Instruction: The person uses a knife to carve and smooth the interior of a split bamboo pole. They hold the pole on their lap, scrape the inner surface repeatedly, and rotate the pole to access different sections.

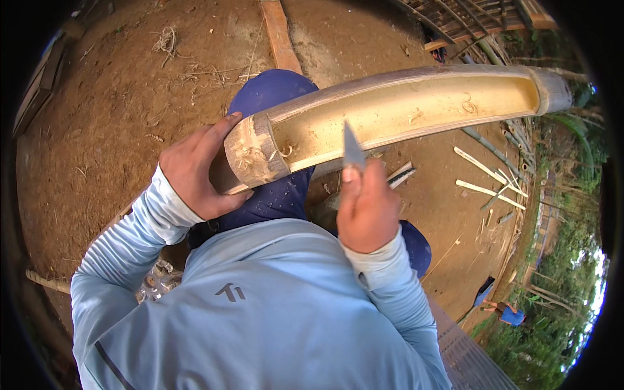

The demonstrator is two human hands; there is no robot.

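Observation:
A thick bamboo section [416, 107] lies across my lap, running from my left hand to the far right. Its upper side is cut away into a long trough, with closed ends and a few curled shavings inside. My left hand [198, 162] is wrapped round its near left end, thumb below and fingers above. In my right hand [368, 211] is a knife [351, 146], its pointed blade up over the trough's near edge. The knife's handle is hidden in my fist, and whether the blade touches the bamboo I cannot tell.
My knee in dark blue cloth [273, 91] is under the bamboo. A wooden plank [281, 36] lies on the dirt ground beyond. Pale split strips [491, 195] and bamboo poles are scattered at right. A person in blue [512, 316] is far off at lower right.

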